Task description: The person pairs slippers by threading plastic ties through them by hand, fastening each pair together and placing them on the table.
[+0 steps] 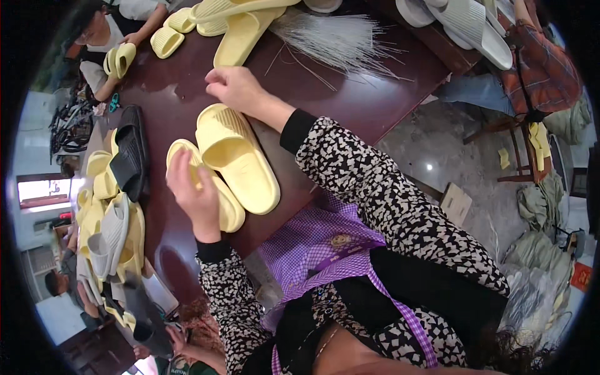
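Left hand (197,199) presses flat, fingers spread, on one yellow slipper (215,195); right hand (234,87), loosely curled and empty, hovers beyond its mate (240,159). Best square the pair's heels on the tabletop (369,100).

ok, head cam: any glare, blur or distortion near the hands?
Head view: strong fisheye, table edge bows, corners vignetted black. Glare patches on the dark tabletop and floor. Left hand and right hand slightly soft; yellow slippers evenly lit, readable.

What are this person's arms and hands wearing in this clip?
Both hands, the left hand and right hand, are bare: no gloves, and no rings or watch visible. Both sleeves are a black-and-white speckled print ending in plain black cuffs at the wrists.
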`<state>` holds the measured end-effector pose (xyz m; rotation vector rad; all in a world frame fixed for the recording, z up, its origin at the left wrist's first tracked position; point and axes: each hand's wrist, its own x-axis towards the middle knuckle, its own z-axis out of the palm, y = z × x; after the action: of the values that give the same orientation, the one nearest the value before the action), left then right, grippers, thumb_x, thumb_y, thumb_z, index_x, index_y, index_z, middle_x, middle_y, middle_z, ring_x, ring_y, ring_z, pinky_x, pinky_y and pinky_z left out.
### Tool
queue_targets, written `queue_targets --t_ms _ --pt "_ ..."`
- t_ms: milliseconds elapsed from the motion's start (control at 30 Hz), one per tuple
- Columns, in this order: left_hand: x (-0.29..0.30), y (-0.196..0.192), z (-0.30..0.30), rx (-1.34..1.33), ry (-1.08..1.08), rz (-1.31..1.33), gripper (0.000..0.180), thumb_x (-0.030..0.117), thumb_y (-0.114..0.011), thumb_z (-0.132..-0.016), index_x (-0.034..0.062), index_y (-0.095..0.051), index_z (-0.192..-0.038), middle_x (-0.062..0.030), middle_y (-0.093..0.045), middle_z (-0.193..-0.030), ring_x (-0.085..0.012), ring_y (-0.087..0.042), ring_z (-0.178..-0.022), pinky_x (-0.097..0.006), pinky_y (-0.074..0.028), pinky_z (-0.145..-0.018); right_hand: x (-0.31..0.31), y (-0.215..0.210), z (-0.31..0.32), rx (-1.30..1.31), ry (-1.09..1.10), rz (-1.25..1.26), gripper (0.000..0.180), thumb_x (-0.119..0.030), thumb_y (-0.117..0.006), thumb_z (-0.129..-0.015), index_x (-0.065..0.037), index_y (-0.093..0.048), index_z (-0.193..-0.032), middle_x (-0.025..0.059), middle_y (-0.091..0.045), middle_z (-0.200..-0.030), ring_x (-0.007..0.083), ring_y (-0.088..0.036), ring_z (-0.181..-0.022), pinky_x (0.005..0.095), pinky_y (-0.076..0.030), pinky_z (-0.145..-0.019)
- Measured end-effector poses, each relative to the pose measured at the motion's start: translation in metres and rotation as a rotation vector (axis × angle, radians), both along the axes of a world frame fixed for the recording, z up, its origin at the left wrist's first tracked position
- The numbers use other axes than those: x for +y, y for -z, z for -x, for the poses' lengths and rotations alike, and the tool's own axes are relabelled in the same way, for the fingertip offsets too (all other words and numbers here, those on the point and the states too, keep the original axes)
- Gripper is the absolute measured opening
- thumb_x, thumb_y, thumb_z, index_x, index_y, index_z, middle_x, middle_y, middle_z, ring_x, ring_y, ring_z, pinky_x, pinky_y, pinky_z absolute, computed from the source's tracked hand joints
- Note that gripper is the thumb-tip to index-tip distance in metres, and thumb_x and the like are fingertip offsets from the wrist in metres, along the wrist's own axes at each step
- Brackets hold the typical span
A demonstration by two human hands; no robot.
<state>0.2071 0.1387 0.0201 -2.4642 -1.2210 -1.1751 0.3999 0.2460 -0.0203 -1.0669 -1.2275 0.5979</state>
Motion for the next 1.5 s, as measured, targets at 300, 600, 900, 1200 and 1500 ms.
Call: queue_targets --t_ms 300,600,900,1200,1500 --pt "0.018 0.032 0.01 -0.016 0.181 0.065 0.03 -0.005 -0.06 -0.075 -0.0001 -0.061 -0.105 -0.015 -0.059 -0.111 -0.0318 -0.055 -0.103 -0.039 -0.045 -0.087 -0.014 0.004 -0.104 -0.745 0.681 -0.046 0.017 -0.022 -0.063 -0.078 -0.009 -0.071 -0.083 0.0103 -0.068 -0.081 0.0299 -0.063 -0.086 0.0436 -0.044 -0.079" --pt "0.018 0.033 0.021 -0.161 0.182 0.092 0.029 -0.006 -0.06 -0.076 -0.0009 -0.062 -0.104 -0.0142 -0.06 -0.109 -0.0303 -0.056 -0.101 -0.038 -0.046 -0.085 -0.03 0.017 -0.118 -0.939 0.543 0.328 0.014 -0.019 -0.063 -0.077 -0.011 -0.071 -0.086 0.0118 -0.065 -0.096 0.032 -0.056 -0.098 0.0442 -0.038 -0.086" --pt "0.018 0.039 0.024 -0.16 0.167 0.07 0.027 -0.005 -0.059 -0.077 -0.0009 -0.062 -0.104 -0.0142 -0.061 -0.106 -0.03 -0.056 -0.099 -0.038 -0.047 -0.084 -0.028 0.024 -0.114 -1.079 0.524 0.409 0.016 -0.018 -0.065 -0.077 -0.008 -0.071 -0.087 0.014 -0.062 -0.098 0.0321 -0.052 -0.099 0.0442 -0.036 -0.087" --pt "0.017 0.041 0.023 -0.184 0.171 0.081 0.027 -0.004 -0.058 -0.079 -0.0009 -0.062 -0.105 -0.0144 -0.061 -0.106 -0.0301 -0.057 -0.098 -0.038 -0.047 -0.083 -0.031 0.023 -0.111 -1.052 0.55 0.33 0.018 -0.017 -0.063 -0.078 -0.004 -0.071 -0.087 0.015 -0.062 -0.096 0.0324 -0.053 -0.098 0.0442 -0.036 -0.087" --pt "0.021 0.049 0.015 -0.185 0.163 0.09 0.028 -0.004 -0.059 -0.079 -0.0008 -0.061 -0.106 -0.0142 -0.061 -0.106 -0.0294 -0.057 -0.098 -0.037 -0.048 -0.082 -0.019 0.037 -0.115 -1.025 0.638 0.132 0.01 -0.015 -0.061 -0.078 -0.006 -0.065 -0.077 0.0133 -0.064 -0.083 0.0322 -0.06 -0.085 0.0433 -0.044 -0.077"
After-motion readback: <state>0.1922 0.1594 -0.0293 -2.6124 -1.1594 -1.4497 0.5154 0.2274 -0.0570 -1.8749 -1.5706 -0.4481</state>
